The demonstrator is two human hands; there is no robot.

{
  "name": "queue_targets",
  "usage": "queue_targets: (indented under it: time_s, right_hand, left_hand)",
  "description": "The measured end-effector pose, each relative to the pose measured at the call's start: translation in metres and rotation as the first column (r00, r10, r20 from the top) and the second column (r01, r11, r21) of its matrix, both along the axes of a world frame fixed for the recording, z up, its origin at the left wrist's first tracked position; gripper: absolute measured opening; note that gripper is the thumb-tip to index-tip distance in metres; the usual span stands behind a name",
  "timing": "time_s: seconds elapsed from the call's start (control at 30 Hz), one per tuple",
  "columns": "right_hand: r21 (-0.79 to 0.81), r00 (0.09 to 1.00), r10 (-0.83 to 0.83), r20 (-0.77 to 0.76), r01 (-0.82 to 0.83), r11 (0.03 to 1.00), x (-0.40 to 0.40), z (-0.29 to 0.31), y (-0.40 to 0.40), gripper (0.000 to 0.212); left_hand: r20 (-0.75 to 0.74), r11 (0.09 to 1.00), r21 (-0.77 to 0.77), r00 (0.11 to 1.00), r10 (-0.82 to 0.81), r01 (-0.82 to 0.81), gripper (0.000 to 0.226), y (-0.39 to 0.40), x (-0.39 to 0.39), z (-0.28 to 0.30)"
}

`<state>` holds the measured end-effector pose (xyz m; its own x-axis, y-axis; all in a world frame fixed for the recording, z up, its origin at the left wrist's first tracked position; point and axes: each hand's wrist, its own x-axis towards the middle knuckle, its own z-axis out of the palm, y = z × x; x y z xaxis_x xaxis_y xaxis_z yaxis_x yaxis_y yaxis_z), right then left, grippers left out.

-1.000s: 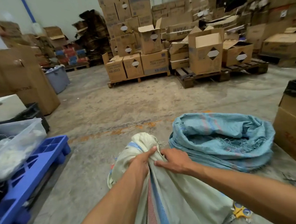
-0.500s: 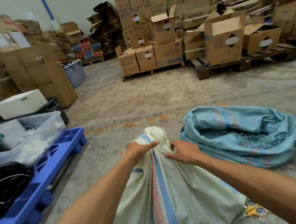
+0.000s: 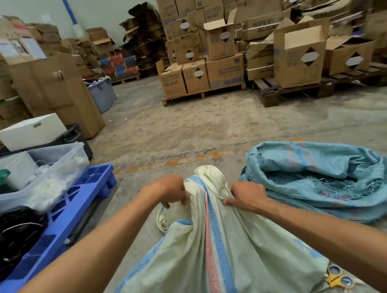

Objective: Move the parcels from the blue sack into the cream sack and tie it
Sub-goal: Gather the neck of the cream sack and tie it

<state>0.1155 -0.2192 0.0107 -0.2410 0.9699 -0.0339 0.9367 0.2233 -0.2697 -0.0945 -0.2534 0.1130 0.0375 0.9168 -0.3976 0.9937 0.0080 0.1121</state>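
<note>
both hands have slid apart on the cream sack (image 3: 216, 246): left hand (image 3: 165, 191) and right hand (image 3: 247, 195) fingers pinch its gathered mouth, likely tying; blue sack (image 3: 321, 179) slumped.

A single head-worn camera looks forward and down, close over the cream sack (image 3: 216, 246).
</note>
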Motion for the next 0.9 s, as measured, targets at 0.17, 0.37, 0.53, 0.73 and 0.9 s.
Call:
queue_targets:
  time_s: [0.17, 0.37, 0.53, 0.73, 0.9]
  right_hand:
    - [-0.103, 0.995, -0.037, -0.088, 0.027, 0.994, 0.012, 0.014, 0.009, 0.044]
    - [-0.057, 0.991, -0.107, -0.08, 0.103, 0.993, 0.014, 0.017, 0.009, 0.045]
    - [-0.065, 0.997, -0.061, -0.055, 0.057, 0.996, 0.013, 0.016, 0.01, 0.042]
    - [-0.274, 0.933, 0.172, -0.317, -0.264, 0.925, 0.036, 0.043, 0.016, 0.031]
    - [-0.436, 0.916, 0.123, -0.381, -0.296, 0.85, 0.043, 0.069, 0.005, 0.039]
  left_hand:
    - [0.422, 0.958, 0.245, 0.873, -0.246, 0.152, 0.027, -0.01, -0.009, 0.007]
    - [0.951, 0.999, 0.048, 0.305, -0.043, -0.009, 0.022, -0.016, 0.01, 0.007]
    - [0.973, 0.997, 0.071, 0.224, -0.061, -0.035, 0.027, -0.015, 0.03, -0.013]
    - [0.937, 0.954, 0.232, 0.307, -0.167, -0.188, 0.021, -0.01, 0.035, -0.009]
    - [0.923, 0.948, 0.267, 0.33, -0.199, -0.175, 0.023, -0.013, 0.04, -0.003]
